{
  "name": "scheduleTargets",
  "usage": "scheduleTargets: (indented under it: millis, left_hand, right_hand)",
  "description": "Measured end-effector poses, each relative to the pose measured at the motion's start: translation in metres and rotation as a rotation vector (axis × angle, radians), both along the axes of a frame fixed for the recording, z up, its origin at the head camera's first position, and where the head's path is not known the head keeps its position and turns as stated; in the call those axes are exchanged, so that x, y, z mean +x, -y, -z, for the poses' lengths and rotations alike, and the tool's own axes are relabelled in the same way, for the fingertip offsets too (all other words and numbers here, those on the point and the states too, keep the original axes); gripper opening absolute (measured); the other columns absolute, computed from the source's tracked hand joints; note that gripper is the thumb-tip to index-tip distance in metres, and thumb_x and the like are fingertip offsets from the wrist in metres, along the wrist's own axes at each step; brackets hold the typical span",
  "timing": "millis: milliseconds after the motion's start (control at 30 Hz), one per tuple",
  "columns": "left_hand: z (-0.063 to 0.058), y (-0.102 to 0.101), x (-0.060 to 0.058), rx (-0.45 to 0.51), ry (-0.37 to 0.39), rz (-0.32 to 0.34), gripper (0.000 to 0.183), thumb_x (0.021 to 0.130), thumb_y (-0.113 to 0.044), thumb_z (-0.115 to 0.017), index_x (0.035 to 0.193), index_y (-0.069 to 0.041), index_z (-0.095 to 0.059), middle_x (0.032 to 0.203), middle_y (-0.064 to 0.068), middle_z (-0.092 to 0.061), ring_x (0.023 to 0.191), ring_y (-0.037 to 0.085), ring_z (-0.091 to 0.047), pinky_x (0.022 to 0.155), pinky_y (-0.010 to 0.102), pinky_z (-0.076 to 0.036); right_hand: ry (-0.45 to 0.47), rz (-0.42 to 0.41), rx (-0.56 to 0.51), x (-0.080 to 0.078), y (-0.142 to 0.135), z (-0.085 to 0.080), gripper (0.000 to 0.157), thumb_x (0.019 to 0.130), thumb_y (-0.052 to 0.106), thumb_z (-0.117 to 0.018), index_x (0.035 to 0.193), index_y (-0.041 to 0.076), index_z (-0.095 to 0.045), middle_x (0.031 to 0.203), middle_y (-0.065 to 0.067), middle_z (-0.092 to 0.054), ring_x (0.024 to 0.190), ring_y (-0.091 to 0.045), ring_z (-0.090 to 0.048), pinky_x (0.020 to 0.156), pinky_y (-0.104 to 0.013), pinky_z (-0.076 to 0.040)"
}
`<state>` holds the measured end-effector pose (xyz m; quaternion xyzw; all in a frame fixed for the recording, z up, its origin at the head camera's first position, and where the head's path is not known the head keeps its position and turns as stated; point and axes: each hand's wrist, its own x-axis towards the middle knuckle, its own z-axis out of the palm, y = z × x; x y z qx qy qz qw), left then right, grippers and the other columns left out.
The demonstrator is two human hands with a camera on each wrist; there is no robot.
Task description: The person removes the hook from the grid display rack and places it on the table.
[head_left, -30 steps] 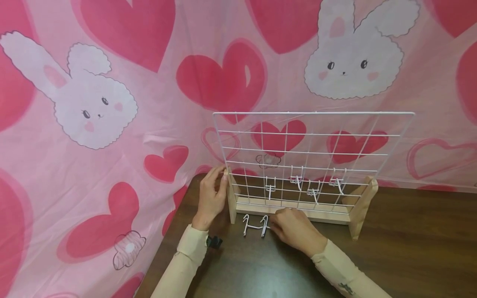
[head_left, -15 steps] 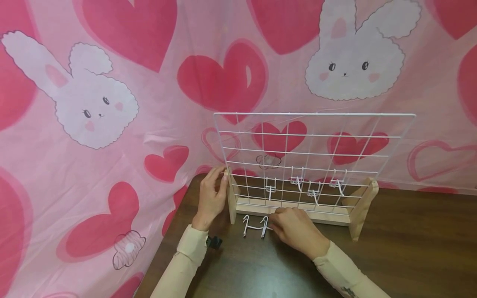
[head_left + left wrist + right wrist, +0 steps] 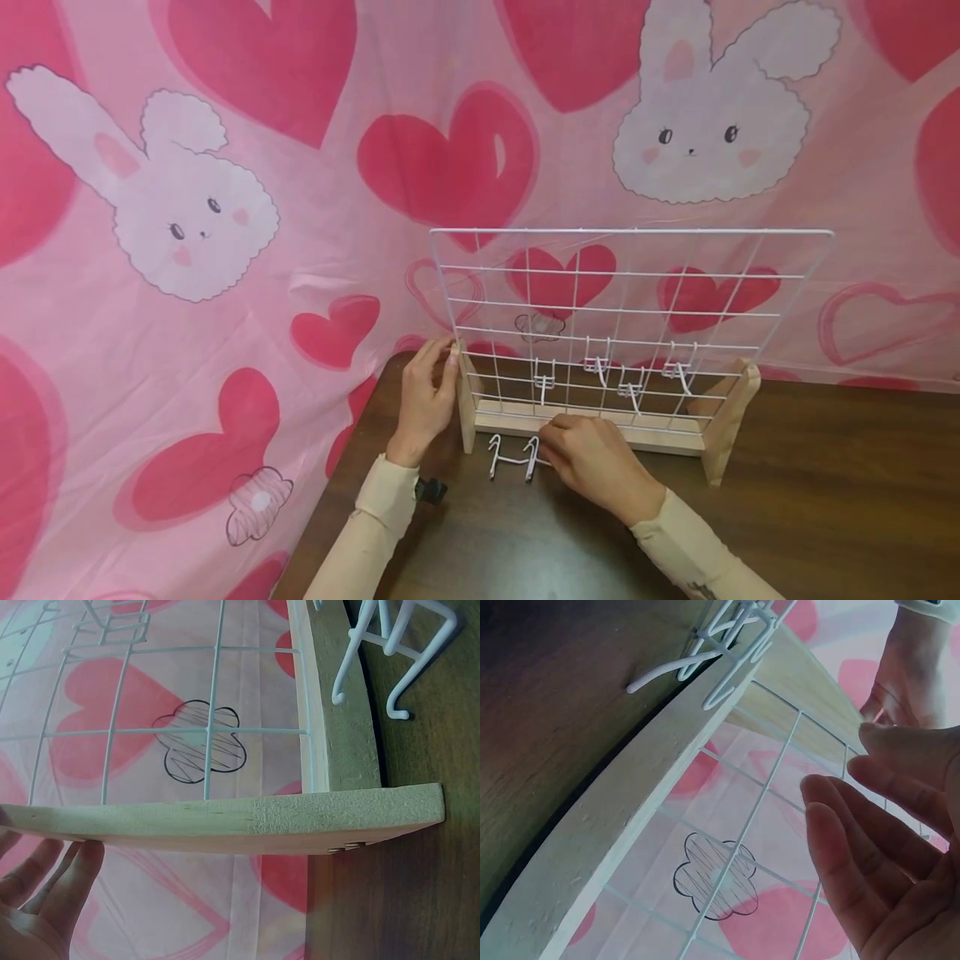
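Note:
A white wire grid panel [image 3: 634,272] stands upright in a pale wooden stand. My left hand [image 3: 427,398] touches the stand's left side board [image 3: 180,823] with its fingers extended. My right hand [image 3: 603,460] hovers in front of the stand's base board [image 3: 630,825]. In the right wrist view its fingers are loosely bent with nothing between them. To its left in the head view, white wire hooks [image 3: 531,458] lie on the table against the base; the right hand partly hides them there. Several more white hooks [image 3: 597,364] hang on the grid's lower wires.
The dark brown wooden table [image 3: 847,475] extends to the right of the stand. A pink cloth [image 3: 322,217] with hearts and rabbits hangs behind and to the left. The stand's right side board [image 3: 731,425] rises beyond the right hand. A small black device [image 3: 431,490] sits at the left wrist.

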<state>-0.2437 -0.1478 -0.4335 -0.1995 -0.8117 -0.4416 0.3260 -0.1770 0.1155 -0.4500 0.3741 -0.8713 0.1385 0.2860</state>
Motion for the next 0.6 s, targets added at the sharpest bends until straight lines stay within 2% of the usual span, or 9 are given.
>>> scheduleTargets:
  millis: [300, 467, 600]
  left_hand:
    - [0.0004, -0.0003, -0.0004, 0.000, -0.008, 0.000, 0.029, 0.102, -0.011, -0.060, 0.127, 0.001, -0.069, 0.115, 0.016, -0.073, 0.104, 0.030, -0.073, 0.087, 0.048, -0.064]
    - [-0.0013, -0.0008, -0.0001, 0.006, -0.002, 0.001, 0.030, 0.102, -0.012, -0.060, 0.128, 0.002, -0.069, 0.116, 0.016, -0.073, 0.106, 0.031, -0.073, 0.088, 0.049, -0.064]
    - [-0.0011, -0.0007, 0.0006, 0.009, 0.004, 0.001, 0.030, 0.102, -0.011, -0.060, 0.128, 0.002, -0.068, 0.116, 0.016, -0.074, 0.105, 0.031, -0.074, 0.087, 0.049, -0.064]
  right_hand:
    - [-0.061, -0.014, -0.033, 0.0009, 0.0000, -0.0024, 0.017, 0.078, 0.014, -0.087, 0.090, 0.018, -0.075, 0.079, 0.007, -0.071, 0.065, -0.010, -0.069, 0.056, -0.032, -0.054]
    - [-0.063, -0.043, -0.045, 0.0005, -0.0006, -0.0044, 0.009, 0.085, 0.014, -0.079, 0.094, 0.017, -0.076, 0.080, 0.007, -0.072, 0.065, -0.010, -0.068, 0.056, -0.032, -0.055]
    - [-0.087, -0.073, -0.075, 0.0005, 0.0001, -0.0052, 0.013, 0.083, 0.012, -0.080, 0.095, 0.016, -0.076, 0.081, 0.007, -0.072, 0.065, -0.009, -0.068, 0.055, -0.031, -0.055]
